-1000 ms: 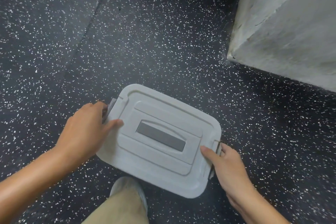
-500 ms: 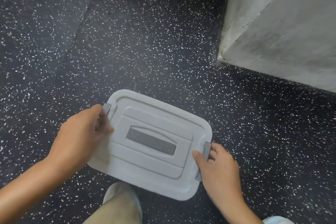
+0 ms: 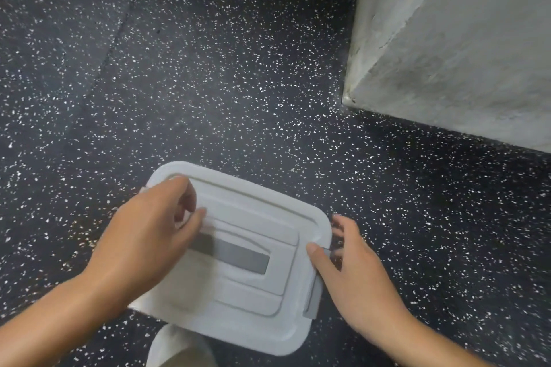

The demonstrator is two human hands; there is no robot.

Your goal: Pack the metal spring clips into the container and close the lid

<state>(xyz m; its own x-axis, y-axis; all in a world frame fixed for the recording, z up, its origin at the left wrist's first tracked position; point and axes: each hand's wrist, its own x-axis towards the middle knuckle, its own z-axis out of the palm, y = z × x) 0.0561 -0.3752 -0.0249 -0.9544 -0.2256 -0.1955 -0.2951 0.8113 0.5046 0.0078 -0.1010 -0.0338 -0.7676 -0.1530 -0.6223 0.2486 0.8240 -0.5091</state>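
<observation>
Single head view, steep downward, close over lid [image 3: 238, 262], speckled floor [image 3: 208, 68] beyond.

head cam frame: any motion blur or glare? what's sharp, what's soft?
Head view: left hand smeared by motion blur, fingers ghosted over the lid; right hand blurred at the fingertips. Lid is bright, nearly washed out, its ridges low in contrast. Floor speckles fairly sharp mid-frame. Wide-angle bends the wall edges. No hard shadows; light is soft.

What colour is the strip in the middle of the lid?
Grey strip on a white lid, seen in the head view.
</observation>
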